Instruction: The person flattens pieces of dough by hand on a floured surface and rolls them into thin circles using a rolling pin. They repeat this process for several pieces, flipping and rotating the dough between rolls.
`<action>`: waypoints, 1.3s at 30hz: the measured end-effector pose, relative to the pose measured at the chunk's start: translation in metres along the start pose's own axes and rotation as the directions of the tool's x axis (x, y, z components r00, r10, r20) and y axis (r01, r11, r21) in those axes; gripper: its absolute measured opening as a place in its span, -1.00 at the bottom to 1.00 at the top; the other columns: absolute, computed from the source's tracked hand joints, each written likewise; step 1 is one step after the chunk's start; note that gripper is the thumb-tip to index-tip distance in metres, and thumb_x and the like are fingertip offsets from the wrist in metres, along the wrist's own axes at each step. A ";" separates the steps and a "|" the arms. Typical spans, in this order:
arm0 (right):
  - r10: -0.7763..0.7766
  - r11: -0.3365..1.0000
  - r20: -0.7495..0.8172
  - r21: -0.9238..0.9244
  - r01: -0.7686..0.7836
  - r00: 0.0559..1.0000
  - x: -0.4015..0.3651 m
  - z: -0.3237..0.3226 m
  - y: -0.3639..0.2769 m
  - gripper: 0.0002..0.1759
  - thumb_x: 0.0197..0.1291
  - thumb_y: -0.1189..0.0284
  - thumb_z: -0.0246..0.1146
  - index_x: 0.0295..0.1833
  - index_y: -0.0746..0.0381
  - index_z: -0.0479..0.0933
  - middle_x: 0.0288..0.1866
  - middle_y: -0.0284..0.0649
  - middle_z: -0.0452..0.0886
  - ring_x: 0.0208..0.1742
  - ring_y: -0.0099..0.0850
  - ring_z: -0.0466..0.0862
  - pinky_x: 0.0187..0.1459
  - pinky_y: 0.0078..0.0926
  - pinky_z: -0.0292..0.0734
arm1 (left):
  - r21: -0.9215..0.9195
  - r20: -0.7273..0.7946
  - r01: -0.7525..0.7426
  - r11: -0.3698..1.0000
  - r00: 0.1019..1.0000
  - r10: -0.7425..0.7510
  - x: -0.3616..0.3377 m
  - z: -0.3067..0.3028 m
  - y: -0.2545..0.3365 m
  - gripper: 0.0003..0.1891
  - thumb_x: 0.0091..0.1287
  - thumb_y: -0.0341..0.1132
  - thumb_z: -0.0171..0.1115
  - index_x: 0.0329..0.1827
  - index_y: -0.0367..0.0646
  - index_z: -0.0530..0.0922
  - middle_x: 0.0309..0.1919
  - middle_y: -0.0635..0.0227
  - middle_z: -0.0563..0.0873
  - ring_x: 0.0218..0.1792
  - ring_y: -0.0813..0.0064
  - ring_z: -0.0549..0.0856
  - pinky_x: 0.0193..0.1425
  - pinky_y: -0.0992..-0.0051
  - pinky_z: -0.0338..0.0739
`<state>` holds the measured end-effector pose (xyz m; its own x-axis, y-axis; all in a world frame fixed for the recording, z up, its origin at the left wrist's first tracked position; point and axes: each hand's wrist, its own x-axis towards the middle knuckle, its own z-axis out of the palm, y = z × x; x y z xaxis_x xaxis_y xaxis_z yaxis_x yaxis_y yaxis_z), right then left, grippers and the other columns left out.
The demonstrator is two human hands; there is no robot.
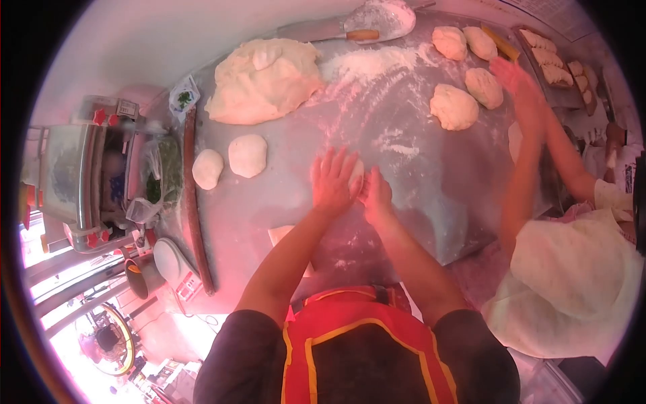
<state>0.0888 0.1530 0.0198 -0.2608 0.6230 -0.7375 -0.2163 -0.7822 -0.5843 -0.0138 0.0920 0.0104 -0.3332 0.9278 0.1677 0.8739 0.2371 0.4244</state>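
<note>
A small piece of dough (pixel 357 170) lies on the metal worktop in front of me, partly hidden by my hands. My left hand (pixel 334 180) rests over its left side with the fingers stretched out and slightly apart. Against its right side is my right hand (pixel 378 196), its fingers curled in and partly hidden. To the left sit two smooth dough balls, a larger one (pixel 247 155) and a smaller one (pixel 208 169). Below my left forearm, a pale flat object (pixel 280 233) is partly covered, and I cannot make out its kind.
A big dough mass (pixel 266 81) lies at the back left beside loose flour (pixel 370 64). Several dough lumps (pixel 454 108) are at the back right. At right, a co-worker's hands (pixel 518 84) reach over the table. A long brown rod (pixel 191 202) and a scale (pixel 176 266) are left.
</note>
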 end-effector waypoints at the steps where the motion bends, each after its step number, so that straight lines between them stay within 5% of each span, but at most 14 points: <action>1: 0.009 0.993 0.064 -0.115 -0.002 0.998 0.000 -0.002 -0.011 -0.37 0.44 -0.01 0.04 0.16 0.41 0.51 0.04 -0.03 0.65 -0.07 -0.34 0.70 -0.10 -0.42 0.62 | 0.010 0.002 -0.004 1.000 1.000 0.004 0.002 -0.002 0.000 -0.41 0.40 -0.03 0.10 0.51 0.13 0.33 0.49 0.24 0.33 0.54 0.07 0.20 0.57 -0.07 -0.02; 3: 0.057 0.939 0.173 -0.343 0.006 0.983 0.002 -0.019 -0.038 -0.28 0.45 -0.07 0.01 0.17 0.47 0.50 0.02 -0.03 0.67 -0.05 -0.31 0.72 -0.05 -0.41 0.62 | 0.025 0.014 -0.004 1.000 1.000 0.004 0.002 -0.005 0.001 -0.40 0.40 -0.01 0.10 0.51 0.13 0.32 0.50 0.24 0.31 0.54 0.07 0.19 0.58 -0.08 -0.03; 7: -0.145 0.901 0.141 -0.390 0.190 0.979 0.036 -0.012 -0.057 -0.37 0.43 -0.01 0.04 -0.01 0.41 0.66 -0.22 -0.04 0.73 -0.12 -0.26 0.74 -0.11 -0.35 0.63 | 0.040 0.032 0.015 0.999 0.999 -0.016 -0.001 -0.004 0.004 -0.38 0.40 0.01 0.11 0.52 0.12 0.30 0.51 0.23 0.28 0.55 0.06 0.16 0.58 -0.09 -0.06; 10: -0.251 0.589 0.109 -0.771 0.241 0.962 0.038 0.014 -0.032 -0.35 0.43 -0.01 0.02 -0.10 0.42 0.69 -0.23 0.06 0.73 -0.12 -0.14 0.73 -0.09 -0.20 0.58 | 0.057 0.055 0.039 0.998 0.998 -0.042 0.004 -0.007 0.004 -0.36 0.40 0.04 0.10 0.53 0.12 0.28 0.52 0.23 0.27 0.56 0.06 0.14 0.58 -0.10 -0.08; 14: -0.133 0.685 0.102 -0.709 0.165 0.986 0.050 0.012 -0.037 -0.37 0.44 0.03 -0.05 -0.13 0.37 0.71 -0.20 0.14 0.73 -0.07 0.09 0.68 0.07 -0.06 0.49 | 0.065 0.062 0.033 0.997 0.997 -0.037 0.003 -0.010 0.006 -0.35 0.40 0.02 0.15 0.53 0.11 0.27 0.52 0.18 0.26 0.56 0.05 0.13 0.60 -0.06 -0.08; 17: -0.344 0.252 0.335 -0.867 0.430 0.877 0.031 0.007 -0.066 -0.47 0.45 0.15 0.00 0.06 0.41 0.62 -0.07 0.16 0.69 0.05 0.07 0.65 0.13 -0.11 0.48 | -0.233 -0.100 0.050 0.971 0.992 -0.075 -0.005 0.010 -0.026 -0.37 0.37 -0.07 0.24 0.49 0.04 0.32 0.49 0.10 0.29 0.47 0.02 0.31 0.51 0.06 0.20; 20: -0.620 0.048 0.572 -0.655 0.754 0.537 0.011 0.006 -0.034 -0.47 0.44 0.25 0.07 0.33 0.42 0.39 0.25 0.21 0.52 0.27 0.10 0.52 0.28 -0.04 0.38 | -0.513 -0.036 0.474 0.715 0.821 -0.570 -0.007 -0.025 -0.043 -0.44 0.37 -0.14 0.23 0.37 -0.22 0.39 0.33 0.01 0.45 0.35 0.00 0.44 0.33 0.13 0.40; 23: -0.463 -0.351 0.834 -0.484 0.802 0.300 0.019 0.008 0.007 -0.38 0.43 0.32 0.08 0.48 0.40 0.18 0.49 0.17 0.26 0.48 0.09 0.28 0.47 -0.02 0.15 | -0.441 0.129 0.541 0.716 0.828 -0.546 0.002 -0.023 -0.042 -0.57 0.29 -0.20 0.33 0.16 -0.24 0.59 -0.02 0.08 0.71 -0.03 0.21 0.70 0.04 0.30 0.57; 25: -0.460 -0.323 0.826 -0.499 0.804 0.327 0.020 0.008 0.013 -0.35 0.43 0.32 0.07 0.51 0.38 0.12 0.53 0.16 0.19 0.52 0.09 0.20 0.50 0.01 0.05 | -0.484 0.225 0.585 0.651 0.802 -0.553 0.010 -0.026 -0.033 -0.64 0.25 -0.20 0.40 0.00 -0.25 0.68 -0.21 0.13 0.79 -0.19 0.30 0.77 -0.06 0.36 0.62; 28: -0.430 -0.340 0.825 -0.525 0.780 0.367 0.017 0.007 0.017 -0.33 0.43 0.30 0.06 0.54 0.36 0.08 0.55 0.14 0.14 0.56 0.10 0.13 0.53 0.04 -0.01 | -0.499 0.337 0.631 0.594 0.773 -0.538 0.016 -0.037 -0.035 -0.61 0.25 -0.20 0.39 0.04 -0.27 0.67 -0.20 0.09 0.79 -0.18 0.33 0.77 -0.10 0.37 0.62; 32: -0.373 -0.243 0.802 -0.570 0.785 0.467 0.019 0.001 0.003 -0.29 0.41 0.25 0.10 0.56 0.30 0.06 0.56 0.10 0.11 0.56 0.15 0.09 0.54 0.06 -0.02 | -0.593 0.185 0.550 0.588 0.804 -0.565 -0.015 -0.022 -0.046 -0.62 0.32 -0.23 0.31 0.07 -0.33 0.64 -0.18 0.07 0.79 -0.15 0.34 0.76 -0.10 0.37 0.63; 34: -0.341 -0.378 0.873 -0.467 0.799 0.349 0.016 -0.001 0.005 -0.27 0.36 0.27 0.17 0.54 0.29 0.10 0.54 0.14 0.13 0.53 0.22 0.13 0.50 0.13 0.04 | -0.498 0.149 0.632 0.593 0.737 -0.660 -0.043 -0.028 -0.030 -0.64 0.37 -0.25 0.25 0.09 -0.36 0.62 -0.17 0.08 0.78 -0.10 0.35 0.76 -0.05 0.38 0.63; 37: -0.261 -0.591 0.928 -0.372 0.715 0.267 0.017 -0.008 0.019 -0.27 0.32 0.26 0.22 0.52 0.27 0.15 0.52 0.16 0.15 0.50 0.28 0.16 0.47 0.19 0.07 | -0.725 0.424 0.664 0.185 0.641 -0.640 -0.037 -0.052 0.006 -0.63 0.45 -0.29 0.15 0.21 -0.34 0.55 -0.07 0.16 0.75 -0.01 0.38 0.72 0.06 0.44 0.59; 39: -0.259 -0.652 0.941 -0.336 0.679 0.217 0.029 -0.007 0.031 -0.27 0.31 0.25 0.23 0.50 0.27 0.17 0.50 0.17 0.16 0.48 0.31 0.16 0.47 0.21 0.07 | -0.828 0.448 0.561 -0.014 0.646 -0.618 -0.044 -0.035 -0.014 -0.61 0.47 -0.31 0.13 0.29 -0.31 0.49 -0.02 0.21 0.71 0.00 0.42 0.69 0.10 0.47 0.56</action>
<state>0.0813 0.1463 -0.0219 -0.8861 0.3445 0.3100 0.2801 0.9310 -0.2338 -0.0242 0.0379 0.0285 -0.5969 0.5816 -0.5527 -0.4925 0.2783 0.8246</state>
